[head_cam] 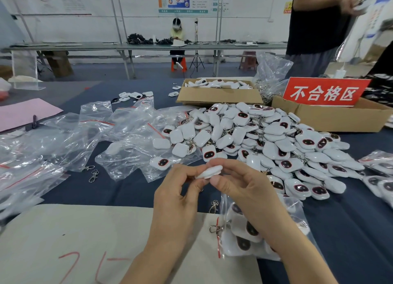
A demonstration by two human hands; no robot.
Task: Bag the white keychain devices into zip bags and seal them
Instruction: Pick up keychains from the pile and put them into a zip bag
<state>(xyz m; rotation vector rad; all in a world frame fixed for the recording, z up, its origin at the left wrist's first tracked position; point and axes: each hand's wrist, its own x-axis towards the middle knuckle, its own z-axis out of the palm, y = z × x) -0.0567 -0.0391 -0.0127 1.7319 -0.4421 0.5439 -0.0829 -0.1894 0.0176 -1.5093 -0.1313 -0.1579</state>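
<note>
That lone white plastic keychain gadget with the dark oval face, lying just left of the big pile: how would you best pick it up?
Pinch the lone white plastic keychain gadget across its rounded white side edges, coming from above. It lies flat, face up, on a clear plastic zip bag, apart from the heap of white gadgets, so fingers probably have room.
</note>
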